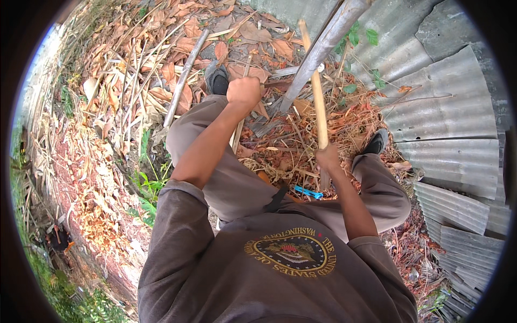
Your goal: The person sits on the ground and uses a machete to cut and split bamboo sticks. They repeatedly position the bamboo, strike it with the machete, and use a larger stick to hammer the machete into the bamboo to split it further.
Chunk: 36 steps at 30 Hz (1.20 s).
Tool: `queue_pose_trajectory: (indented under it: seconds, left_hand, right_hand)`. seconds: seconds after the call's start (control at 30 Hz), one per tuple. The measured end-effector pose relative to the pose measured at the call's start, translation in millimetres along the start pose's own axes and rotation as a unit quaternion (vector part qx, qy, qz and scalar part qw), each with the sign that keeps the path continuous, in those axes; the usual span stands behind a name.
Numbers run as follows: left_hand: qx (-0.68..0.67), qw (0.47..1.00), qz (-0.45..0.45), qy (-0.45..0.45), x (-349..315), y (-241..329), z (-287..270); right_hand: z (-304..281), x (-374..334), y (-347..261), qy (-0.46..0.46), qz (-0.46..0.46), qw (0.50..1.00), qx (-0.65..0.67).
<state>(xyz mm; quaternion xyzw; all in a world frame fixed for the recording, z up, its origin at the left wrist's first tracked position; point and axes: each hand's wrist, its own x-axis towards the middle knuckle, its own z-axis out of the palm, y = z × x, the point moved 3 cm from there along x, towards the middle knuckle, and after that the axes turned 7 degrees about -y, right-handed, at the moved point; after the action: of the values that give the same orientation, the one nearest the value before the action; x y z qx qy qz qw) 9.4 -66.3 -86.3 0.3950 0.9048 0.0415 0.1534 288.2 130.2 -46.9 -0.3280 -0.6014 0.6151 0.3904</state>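
Note:
My right hand [327, 158] is closed around a pale, peeled wooden pole [319, 105]. The pole runs up and away from me, passing behind a thick grey post, and its lower end comes down between my legs. Above my left knee, my left hand [245, 92] makes a fist. A flat brown, blade-like tool [280, 85] sticks out from that fist toward the pole; its handle is hidden in my fingers. Near the foot of the pole lies a small light-blue object [308, 192], whose kind I cannot make out.
The grey post [326, 48] slants down between my feet. Corrugated metal sheets [441, 102] form a wall on the right. A thin grey stick [186, 78] lies beyond my left knee. Dry leaves [253, 33] and twigs cover the ground; green plants [151, 188] grow at left.

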Motion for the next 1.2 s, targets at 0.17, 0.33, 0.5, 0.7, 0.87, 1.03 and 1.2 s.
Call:
queue_pose_trajectory:
  seconds: [0.17,0.33,0.5,0.7,0.87,1.03,1.2]
  left_hand:
    - [0.032,0.999,0.011,-0.009,18.2,3.7,65.9]
    - [0.022,1.000,-0.015,-0.003,20.5,-10.4,47.2]
    - [0.065,0.997,0.043,0.023,53.3,30.5,38.0]
    - [0.047,0.999,0.009,0.003,54.8,14.1,29.1]
    - [0.044,0.999,0.011,0.021,58.9,18.3,32.2]
    - [0.034,0.999,-0.005,-0.009,52.2,17.1,39.0]
    - [0.010,0.998,-0.013,0.057,69.7,21.6,111.9]
  right_hand:
    - [-30.0,-42.4,35.3,-0.040,0.255,0.964,0.065]
    - [4.3,5.6,-169.1,-0.060,-0.068,0.995,-0.028]
    - [-0.6,-25.6,46.1,0.025,-0.022,0.997,-0.070]
    - [-42.1,-72.8,71.9,-0.146,0.323,0.908,-0.224]
    - [-41.3,13.5,-152.0,-0.019,-0.053,0.997,-0.044]
    - [-8.1,-8.6,36.6,-0.004,-0.079,0.993,-0.083]
    - [-21.6,-78.5,104.0,-0.118,0.346,0.914,-0.174]
